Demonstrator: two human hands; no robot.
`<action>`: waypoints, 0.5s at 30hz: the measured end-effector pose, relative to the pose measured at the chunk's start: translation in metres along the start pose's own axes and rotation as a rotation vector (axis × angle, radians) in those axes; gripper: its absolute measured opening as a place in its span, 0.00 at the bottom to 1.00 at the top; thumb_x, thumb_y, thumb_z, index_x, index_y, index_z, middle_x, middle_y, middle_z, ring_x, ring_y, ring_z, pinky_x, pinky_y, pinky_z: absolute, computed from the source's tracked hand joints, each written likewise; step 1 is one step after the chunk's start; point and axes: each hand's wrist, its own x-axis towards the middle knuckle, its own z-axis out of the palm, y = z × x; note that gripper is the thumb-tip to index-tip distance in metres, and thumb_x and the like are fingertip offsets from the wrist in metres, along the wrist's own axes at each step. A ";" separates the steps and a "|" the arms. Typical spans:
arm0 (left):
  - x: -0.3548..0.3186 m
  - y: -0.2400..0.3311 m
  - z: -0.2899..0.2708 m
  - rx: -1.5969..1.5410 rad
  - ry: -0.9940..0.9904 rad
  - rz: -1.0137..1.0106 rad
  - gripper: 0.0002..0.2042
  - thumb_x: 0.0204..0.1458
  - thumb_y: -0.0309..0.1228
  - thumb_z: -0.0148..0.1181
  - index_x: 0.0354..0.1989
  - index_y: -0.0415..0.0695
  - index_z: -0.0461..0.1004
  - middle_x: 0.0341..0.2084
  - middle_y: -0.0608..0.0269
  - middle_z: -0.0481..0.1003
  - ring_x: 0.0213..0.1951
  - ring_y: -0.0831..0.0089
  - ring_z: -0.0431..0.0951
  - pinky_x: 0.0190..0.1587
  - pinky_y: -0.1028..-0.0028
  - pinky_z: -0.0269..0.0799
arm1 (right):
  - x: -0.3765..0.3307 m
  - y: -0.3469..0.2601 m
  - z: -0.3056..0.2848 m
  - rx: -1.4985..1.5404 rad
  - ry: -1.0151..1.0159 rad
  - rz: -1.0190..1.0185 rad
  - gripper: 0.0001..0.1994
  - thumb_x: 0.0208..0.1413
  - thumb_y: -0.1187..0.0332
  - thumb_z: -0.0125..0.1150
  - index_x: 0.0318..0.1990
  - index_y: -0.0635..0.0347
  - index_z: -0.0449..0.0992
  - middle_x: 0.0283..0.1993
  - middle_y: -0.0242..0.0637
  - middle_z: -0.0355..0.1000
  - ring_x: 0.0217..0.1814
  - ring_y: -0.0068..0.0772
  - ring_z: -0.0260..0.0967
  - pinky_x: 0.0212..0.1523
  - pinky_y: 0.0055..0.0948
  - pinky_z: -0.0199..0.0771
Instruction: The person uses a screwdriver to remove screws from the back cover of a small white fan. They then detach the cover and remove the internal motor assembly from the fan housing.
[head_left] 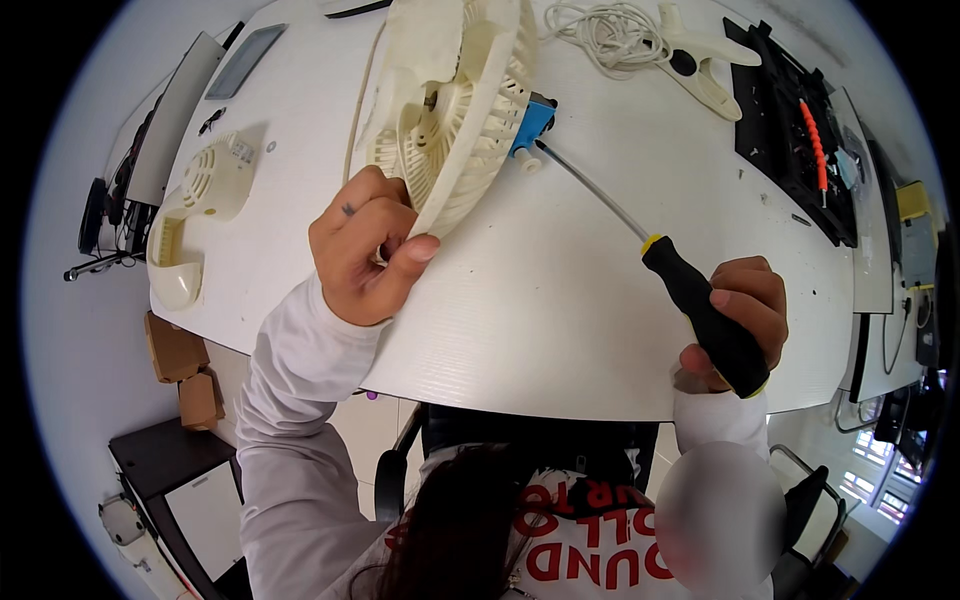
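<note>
My left hand (370, 245) grips the lower rim of a cream plastic fan housing (470, 130) with slotted vents, which it holds tilted on edge above the white table. A blue motor part (533, 125) with a pale knob (527, 160) sticks out from the housing's right side. Wrapped round the black and yellow handle of a screwdriver (705, 310) is my right hand (750, 310). The screwdriver's shaft slants up and left, its tip close to the blue part; whether they touch I cannot tell.
A cream curved cover (205, 210) lies at the left of the table (520, 340). Far right are a coiled white cable (610, 40), a cream stand piece (705, 70) and a black tool case (800, 140) with an orange-handled tool (813, 150). Small bits lie near the case.
</note>
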 end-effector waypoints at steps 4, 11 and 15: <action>0.001 0.001 -0.001 -0.015 0.003 0.001 0.14 0.47 0.31 0.61 0.17 0.37 0.65 0.16 0.65 0.56 0.15 0.78 0.56 0.17 0.78 0.50 | 0.002 -0.004 -0.003 -0.029 -0.078 -0.047 0.25 0.37 0.53 0.70 0.39 0.53 0.66 0.29 0.35 0.64 0.26 0.31 0.63 0.23 0.26 0.64; -0.002 0.001 -0.003 0.003 -0.024 -0.007 0.14 0.46 0.32 0.62 0.17 0.37 0.65 0.16 0.65 0.57 0.15 0.78 0.57 0.18 0.78 0.52 | 0.000 -0.009 0.000 -0.057 -0.104 -0.029 0.25 0.37 0.57 0.71 0.40 0.52 0.63 0.30 0.35 0.64 0.26 0.33 0.64 0.22 0.26 0.64; 0.000 0.000 -0.002 0.009 -0.020 -0.003 0.15 0.47 0.33 0.62 0.17 0.37 0.65 0.16 0.65 0.57 0.15 0.77 0.57 0.18 0.78 0.52 | 0.000 -0.011 0.002 -0.086 -0.093 -0.055 0.27 0.34 0.63 0.74 0.41 0.50 0.63 0.30 0.34 0.65 0.25 0.33 0.66 0.21 0.24 0.66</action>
